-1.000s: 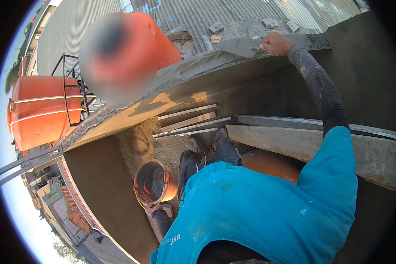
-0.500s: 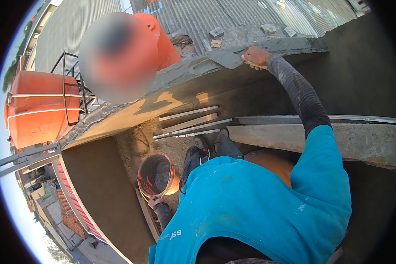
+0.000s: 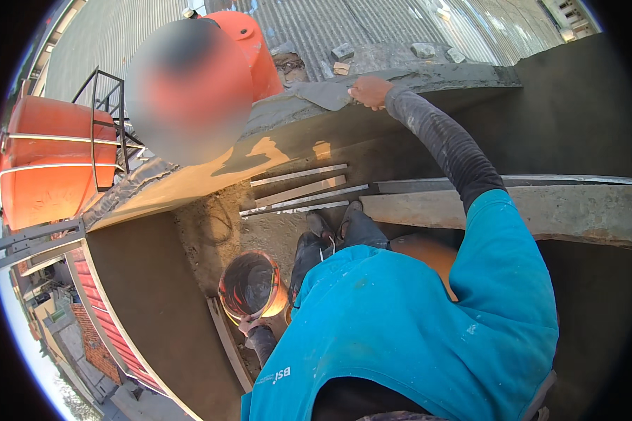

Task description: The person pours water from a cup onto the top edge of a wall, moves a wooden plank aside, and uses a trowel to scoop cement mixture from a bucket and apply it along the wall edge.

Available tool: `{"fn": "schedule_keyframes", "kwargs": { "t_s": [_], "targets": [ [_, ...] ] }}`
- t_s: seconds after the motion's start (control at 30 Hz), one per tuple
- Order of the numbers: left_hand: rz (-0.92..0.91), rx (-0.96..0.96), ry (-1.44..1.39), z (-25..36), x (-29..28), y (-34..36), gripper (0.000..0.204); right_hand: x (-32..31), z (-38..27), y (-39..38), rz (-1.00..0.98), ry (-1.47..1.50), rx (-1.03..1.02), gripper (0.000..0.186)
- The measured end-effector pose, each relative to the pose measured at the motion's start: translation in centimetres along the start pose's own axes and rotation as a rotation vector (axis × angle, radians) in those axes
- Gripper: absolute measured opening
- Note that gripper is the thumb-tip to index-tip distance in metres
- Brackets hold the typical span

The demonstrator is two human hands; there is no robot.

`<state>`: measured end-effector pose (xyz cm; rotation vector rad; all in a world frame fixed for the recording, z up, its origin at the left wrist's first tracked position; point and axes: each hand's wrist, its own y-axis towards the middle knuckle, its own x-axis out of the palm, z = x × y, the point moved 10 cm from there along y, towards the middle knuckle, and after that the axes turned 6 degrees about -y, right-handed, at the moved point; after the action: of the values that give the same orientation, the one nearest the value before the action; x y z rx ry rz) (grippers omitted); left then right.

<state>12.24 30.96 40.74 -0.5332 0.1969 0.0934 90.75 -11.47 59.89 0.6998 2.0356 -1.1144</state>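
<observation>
My right hand (image 3: 371, 92) is closed on a trowel, its grey blade (image 3: 330, 95) lying on the mortar-covered top of the low wall (image 3: 456, 77). My left hand (image 3: 250, 323) grips the handle of an orange bucket (image 3: 276, 293), which sits low beside my legs and has grey residue inside.
An orange tank (image 3: 55, 158) stands by a black metal frame at left; another (image 3: 256, 63) is behind the wall, near a blurred patch. Corrugated roofing (image 3: 351, 24) lies beyond. Long bars (image 3: 299, 193) and a concrete beam (image 3: 491, 214) are near my feet; a red-white railing (image 3: 109, 316) runs at left.
My right hand and the trowel have moved leftward along the wall top, with the arm following. My left hand stays on the bucket.
</observation>
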Motion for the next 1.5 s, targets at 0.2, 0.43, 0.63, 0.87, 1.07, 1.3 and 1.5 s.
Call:
{"fn": "schedule_keyframes", "kwargs": {
  "t_s": [0.2,0.43,0.63,0.87,1.07,1.3,1.5],
  "targets": [
    [-0.050,0.001,0.211,0.0,-1.5,0.1,0.036,-3.7,5.3,-0.4,0.076,-0.066,0.168,0.048],
    [0.051,-0.149,-0.100,0.5,-0.1,-1.8,0.017,-1.0,-2.4,-0.1,0.032,0.071,0.008,0.039],
    [-0.373,-0.243,0.332,-1.3,1.5,-0.6,0.003,-2.7,-0.8,2.1,-0.018,-0.140,0.034,0.039],
    [0.081,-0.081,-0.083,-1.2,4.8,-4.9,0.020,-2.5,-5.1,2.6,-0.004,-0.315,-0.231,0.038],
    [-0.020,0.336,0.276,0.6,8.7,-7.5,0.025,-7.7,0.7,1.4,-0.001,-0.527,-0.294,0.035],
    [0.114,0.196,-0.072,2.4,11.4,-12.4,0.019,-9.3,2.3,1.0,-0.108,-0.551,-0.393,0.033],
    [0.025,0.371,0.000,10.1,15.8,-21.4,0.025,-13.2,6.9,-3.2,0.085,-0.570,-0.398,0.030]
  ]
}}
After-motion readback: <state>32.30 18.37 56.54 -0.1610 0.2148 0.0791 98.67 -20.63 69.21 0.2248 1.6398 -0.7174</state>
